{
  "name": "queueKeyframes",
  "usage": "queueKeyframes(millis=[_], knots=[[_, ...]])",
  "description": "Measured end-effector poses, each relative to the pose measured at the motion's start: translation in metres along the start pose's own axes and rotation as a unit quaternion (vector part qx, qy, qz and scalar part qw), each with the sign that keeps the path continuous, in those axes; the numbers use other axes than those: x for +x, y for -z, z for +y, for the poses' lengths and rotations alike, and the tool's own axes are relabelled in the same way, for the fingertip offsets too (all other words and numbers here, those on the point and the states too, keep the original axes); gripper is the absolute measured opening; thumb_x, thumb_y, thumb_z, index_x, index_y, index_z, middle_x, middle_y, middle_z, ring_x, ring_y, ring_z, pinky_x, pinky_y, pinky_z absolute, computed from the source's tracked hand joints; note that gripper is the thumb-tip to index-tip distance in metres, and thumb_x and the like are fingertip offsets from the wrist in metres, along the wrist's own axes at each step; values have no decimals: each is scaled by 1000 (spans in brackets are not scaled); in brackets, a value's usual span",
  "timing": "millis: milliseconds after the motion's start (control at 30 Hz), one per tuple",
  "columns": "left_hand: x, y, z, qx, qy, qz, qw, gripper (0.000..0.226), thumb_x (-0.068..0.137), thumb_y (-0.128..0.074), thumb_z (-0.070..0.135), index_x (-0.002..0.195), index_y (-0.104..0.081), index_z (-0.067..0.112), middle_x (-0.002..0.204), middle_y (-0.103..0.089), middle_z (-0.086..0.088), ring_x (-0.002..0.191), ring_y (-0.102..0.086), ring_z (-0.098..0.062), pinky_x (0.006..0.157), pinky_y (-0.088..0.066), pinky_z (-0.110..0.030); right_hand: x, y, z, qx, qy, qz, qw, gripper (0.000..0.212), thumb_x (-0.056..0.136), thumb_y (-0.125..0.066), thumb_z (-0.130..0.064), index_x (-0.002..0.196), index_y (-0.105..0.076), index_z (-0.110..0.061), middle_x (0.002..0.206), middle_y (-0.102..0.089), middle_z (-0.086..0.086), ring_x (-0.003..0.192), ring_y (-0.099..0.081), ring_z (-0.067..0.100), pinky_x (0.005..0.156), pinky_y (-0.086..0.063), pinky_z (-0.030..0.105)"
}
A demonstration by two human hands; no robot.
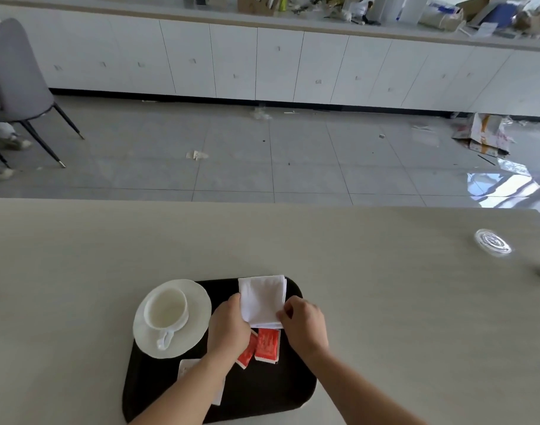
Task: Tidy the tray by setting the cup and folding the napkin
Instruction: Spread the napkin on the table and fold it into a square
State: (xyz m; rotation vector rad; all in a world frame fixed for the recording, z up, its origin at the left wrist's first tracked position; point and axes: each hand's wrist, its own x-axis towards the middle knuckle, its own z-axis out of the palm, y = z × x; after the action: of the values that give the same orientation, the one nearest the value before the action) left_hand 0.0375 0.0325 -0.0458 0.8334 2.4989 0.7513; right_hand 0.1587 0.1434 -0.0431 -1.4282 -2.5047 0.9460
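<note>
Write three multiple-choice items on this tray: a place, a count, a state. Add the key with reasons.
1. Where does the cup stand?
A. on the bare table
B. on the chair
C. on the saucer

2. How many red packets lie on the tray?
A. one
B. two
C. four

3. How is the napkin?
A. folded and held
B. crumpled into a ball
C. spread flat, untouched

Key: 1 C, it sits in the saucer; 2 B, two lie side by side; 3 A, the left hand and right hand grip its near end.
</note>
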Motion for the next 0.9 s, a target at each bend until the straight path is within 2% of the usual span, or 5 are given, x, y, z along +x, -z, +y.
queueKeyframes(millis=[200,567,700,800,900], knots=[[-14,0,-6,20,13,-50,998,23,78,-55,5,98,-59,17,91,-65,4,76,-56,-12,65,-46,-25,-13,3,9,-25,6,-30,999,18,82,-66,-22,68,-55,-21,68,-60,-7,60,-51,8,49,-34,16],[-1,6,5,-7,36,-54,998,29,77,-57,4,105,-62,11,92,-64,1,79,-54,-15,67,-41,-26,5,15,1,9,-29,-46,998,9,81,-68,-22,76,-62,-17,71,-68,1,62,-67,21,66,-58,39],[-3,3,4,3,15,-57,998,24,76,-57,6,96,-57,19,86,-63,5,76,-58,-14,65,-50,-29,8,15,3,11,-24,-60,998,12,83,-65,-22,93,-60,-19,78,-67,0,68,-68,24,68,-58,40],[-9,0,-2,5,-20,-36,999,52,80,-62,10,129,-49,22,94,-65,6,82,-61,-11,65,-44,-19,4,14,7,13,-10,-61,998,35,84,-62,-21,118,-57,-25,79,-67,-1,71,-66,20,63,-53,32],[-17,0,-5,41,-60,-36,997,57,82,-69,19,135,-48,24,104,-56,3,82,-57,-8,70,-44,-16,3,15,8,-11,15,-67,998,51,87,-60,-23,136,-49,-28,85,-67,0,80,-63,19,65,-48,28]])
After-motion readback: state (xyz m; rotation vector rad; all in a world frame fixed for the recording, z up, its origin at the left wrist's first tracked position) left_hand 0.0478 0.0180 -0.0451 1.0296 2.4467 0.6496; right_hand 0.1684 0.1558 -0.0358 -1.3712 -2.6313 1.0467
